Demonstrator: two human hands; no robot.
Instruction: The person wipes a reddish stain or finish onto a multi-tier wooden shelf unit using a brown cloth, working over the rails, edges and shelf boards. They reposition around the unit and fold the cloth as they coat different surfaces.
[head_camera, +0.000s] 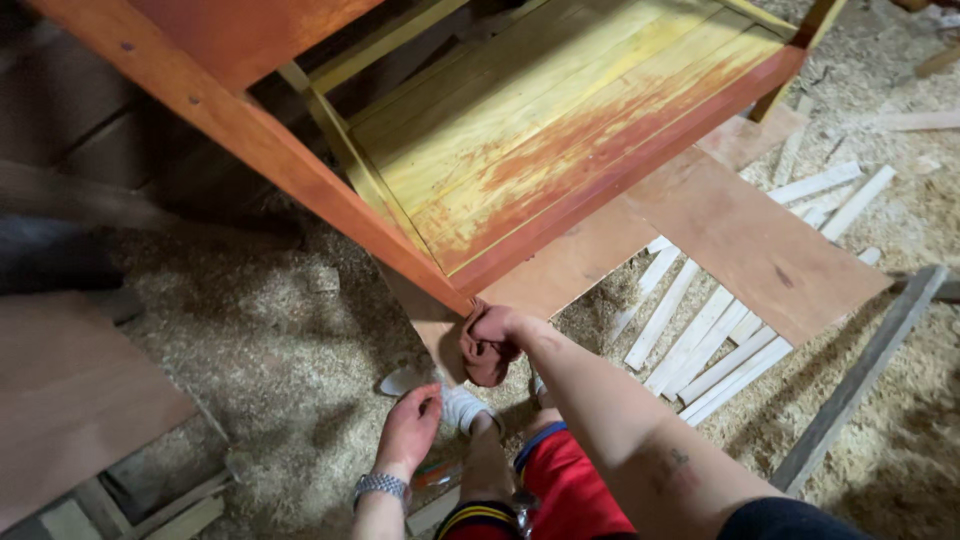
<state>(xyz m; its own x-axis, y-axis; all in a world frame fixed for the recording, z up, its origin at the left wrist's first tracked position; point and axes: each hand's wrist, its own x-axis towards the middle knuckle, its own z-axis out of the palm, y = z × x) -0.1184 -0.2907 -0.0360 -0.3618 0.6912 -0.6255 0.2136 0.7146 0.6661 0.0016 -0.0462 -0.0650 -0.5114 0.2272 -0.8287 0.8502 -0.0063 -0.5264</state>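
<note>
Red-stained rag (487, 355) looks soft and floppy, bunched tight in the right hand (505, 328) against the frame (300, 175) corner; left hand (410, 425) hangs loose, holding nothing.

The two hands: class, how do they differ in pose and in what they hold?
The right hand reaches forward and presses a reddish rag against the corner of the wooden frame; the left hand hangs low, open and empty. The left wrist wears a metal watch; the right shows none. Both are stained red.
</note>
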